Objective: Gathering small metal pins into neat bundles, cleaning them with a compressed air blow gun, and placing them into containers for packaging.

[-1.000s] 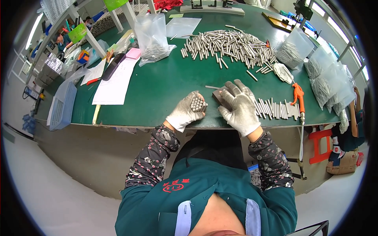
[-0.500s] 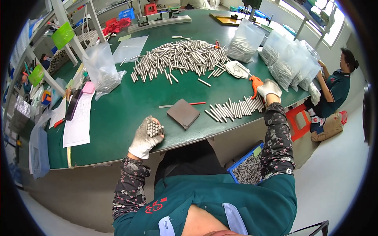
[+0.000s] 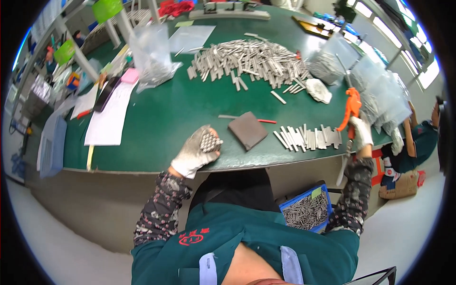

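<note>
My left hand (image 3: 190, 151), in a pale work glove, is closed around a bundle of metal pins (image 3: 209, 142), their round ends facing up, above the table's near edge. On the right, my gloved right hand (image 3: 363, 134) grips an orange air blow gun (image 3: 352, 102), its thin nozzle pointing up and away and a hose hanging below. Beside that hand lies a row of metal pins (image 3: 311, 137) on the green table (image 3: 190, 102). Between my hands rests a brown square block (image 3: 247, 130), with a thin red-ended rod (image 3: 267, 121) partly behind it.
A large heap of pins (image 3: 251, 59) covers the far middle. Bags of pins (image 3: 327, 61) and a crumpled white glove (image 3: 318, 90) stand to its right. Papers (image 3: 108, 118) lie left. Below is a blue bin (image 3: 306, 206) of pins. A co-worker (image 3: 422, 140) sits at far right.
The orange blow gun has been lifted off the table in my right hand, its nozzle and hose now showing. The view has shifted; my left hand still holds the bundle.
</note>
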